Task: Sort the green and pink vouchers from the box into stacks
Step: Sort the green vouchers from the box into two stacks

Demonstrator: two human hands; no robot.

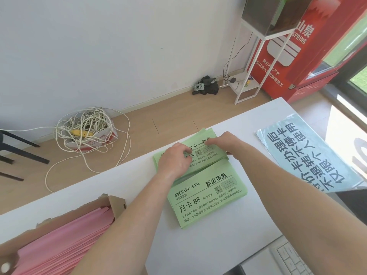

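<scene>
Green paper vouchers lie in two piles on the white table (218, 245). The near green stack (208, 197) lies flat, its top sheet printed in black with "AVOCADO·GYM", a QR code and lines of Chinese text. The far green stack (210, 155) sits just beyond it, touching or slightly overlapping its far edge; its sheets are fanned unevenly at the far corner.

Both grips are on the far green stack. The left grip (174, 161) lies on the stack's left half, fingers curled down onto the top sheet. The right grip (224, 141) holds the right end, fingertips bent onto the printed face near the far edge; its thumb is hidden. The near green stack lies between the two forearms, untouched.

Pink vouchers (65, 241) stand packed on edge in an open cardboard box (117, 203) at the table's near left, well apart from both grips.

A pale blue sheet (309, 155) with large black characters lies to the right. A white keyboard (292, 259) sits at the near right.
</scene>
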